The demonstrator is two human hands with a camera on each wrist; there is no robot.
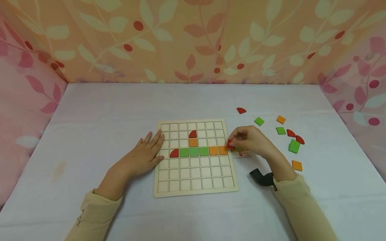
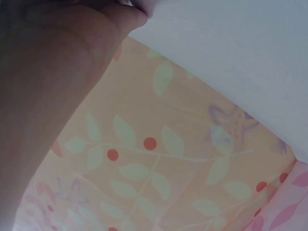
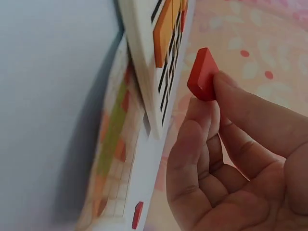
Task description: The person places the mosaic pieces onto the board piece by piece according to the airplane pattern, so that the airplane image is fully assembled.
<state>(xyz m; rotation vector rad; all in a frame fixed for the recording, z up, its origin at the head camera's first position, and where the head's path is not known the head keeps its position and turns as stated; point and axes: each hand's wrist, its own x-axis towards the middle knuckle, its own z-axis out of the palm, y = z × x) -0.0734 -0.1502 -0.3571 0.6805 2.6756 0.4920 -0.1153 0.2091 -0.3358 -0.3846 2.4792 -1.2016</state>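
My left hand (image 1: 140, 155) lies with fingers spread at the left edge of the wooden grid board (image 1: 196, 193). In the left wrist view only part of this hand (image 2: 82, 33) shows. At the board's right edge my right hand (image 1: 251, 140) pinches a red tile (image 3: 204, 74) between thumb and fingers, just above the row's end. That row runs from a red quarter-circle (image 1: 174, 153) through green squares (image 1: 184, 152) to orange squares (image 1: 213, 151). Above its green part sit an orange square (image 1: 193, 143) and another red quarter-circle (image 1: 192, 134). A printed pattern card (image 1: 242, 154) is partly hidden beneath my right hand.
Loose pieces lie to the right: a red quarter-circle (image 1: 241, 110), a green square (image 1: 259, 121), an orange square (image 1: 281, 119), a green piece (image 1: 294, 146) and several others. A black wrist mount (image 1: 260, 177) hangs beside my right sleeve. Patterned cloth (image 1: 193, 40) stands around the white table (image 1: 120, 103).
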